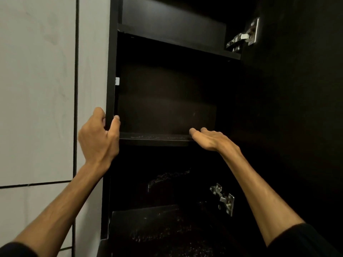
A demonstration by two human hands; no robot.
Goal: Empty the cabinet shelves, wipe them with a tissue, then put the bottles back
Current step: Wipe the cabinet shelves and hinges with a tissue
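While my left hand [99, 135] clamps the cabinet side panel [111, 71] at 9 o'clock, my right hand [207, 139] lies open, empty, on the middle shelf [156, 136] edge. No tissue or bottles visible. Risk: leaning could tip the shelf; upper shelf [178, 43] at 12 looks bare.

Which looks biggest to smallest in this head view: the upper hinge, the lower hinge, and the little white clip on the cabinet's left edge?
1. Upper hinge and lower hinge: they look about alike, so I won't rank them.
2. White clip: clearly smallest.
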